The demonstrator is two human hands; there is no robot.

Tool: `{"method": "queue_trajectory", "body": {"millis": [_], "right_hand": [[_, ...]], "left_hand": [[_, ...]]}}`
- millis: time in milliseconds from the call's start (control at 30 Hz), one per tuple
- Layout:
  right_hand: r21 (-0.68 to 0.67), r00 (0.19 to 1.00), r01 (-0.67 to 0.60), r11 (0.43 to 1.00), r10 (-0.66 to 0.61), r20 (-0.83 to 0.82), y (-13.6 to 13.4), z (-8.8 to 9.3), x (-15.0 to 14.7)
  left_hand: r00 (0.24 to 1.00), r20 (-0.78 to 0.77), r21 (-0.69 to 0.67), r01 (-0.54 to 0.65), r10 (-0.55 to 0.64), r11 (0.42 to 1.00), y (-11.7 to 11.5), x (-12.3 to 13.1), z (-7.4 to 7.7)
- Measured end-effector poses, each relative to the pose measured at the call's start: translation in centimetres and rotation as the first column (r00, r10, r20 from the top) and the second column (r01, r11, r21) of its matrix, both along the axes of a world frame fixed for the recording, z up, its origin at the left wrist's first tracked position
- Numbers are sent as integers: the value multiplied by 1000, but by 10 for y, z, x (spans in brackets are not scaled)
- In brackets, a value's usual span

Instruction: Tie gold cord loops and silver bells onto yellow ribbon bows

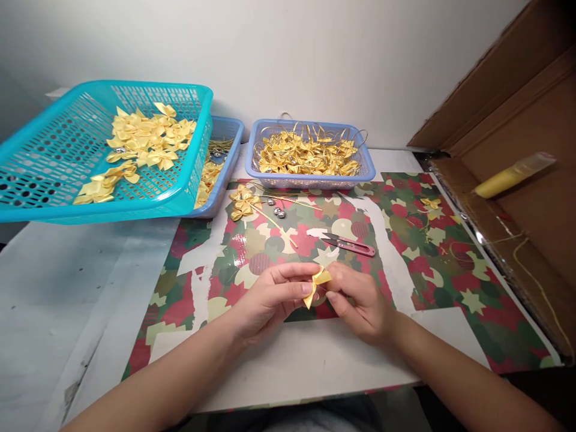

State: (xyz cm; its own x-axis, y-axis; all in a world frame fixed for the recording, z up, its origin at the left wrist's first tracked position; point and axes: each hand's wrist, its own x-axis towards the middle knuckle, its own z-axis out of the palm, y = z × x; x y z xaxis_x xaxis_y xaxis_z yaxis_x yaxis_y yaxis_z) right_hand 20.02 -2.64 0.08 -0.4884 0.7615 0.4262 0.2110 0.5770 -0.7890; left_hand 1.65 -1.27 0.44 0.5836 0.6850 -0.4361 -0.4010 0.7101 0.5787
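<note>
A yellow ribbon bow (318, 279) is pinched between the thumb and fingers of my left hand (281, 294), above the front part of the patterned sheet. Close on its right, my right hand (360, 297) is closed in a pinch. A faint thin line runs from the bow toward those fingertips; whether it is thread or a needle I cannot tell. Beyond my hands lie thread snips (348, 244) with pinkish handles. Several small silver bells (279, 212) rest farther back, beside a little group of yellow bows (243, 201) and gold cords (274, 225).
At the left, a turquoise basket (204, 141) of yellow bows overlaps a blue basket (231, 162). Another blue basket (310, 179) at the back holds bows with gold loops. Cardboard (508, 108) walls the right side, with a yellow thread cone (499, 183) against it. Scraps (432, 204) lie nearby.
</note>
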Motion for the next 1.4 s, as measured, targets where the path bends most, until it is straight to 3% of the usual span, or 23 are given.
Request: {"method": "queue_trajectory", "body": {"millis": [1400], "right_hand": [[21, 998, -55, 998, 54, 41, 2, 3, 4]], "left_hand": [[999, -33, -25, 14, -15, 1000, 0, -2, -2]]}}
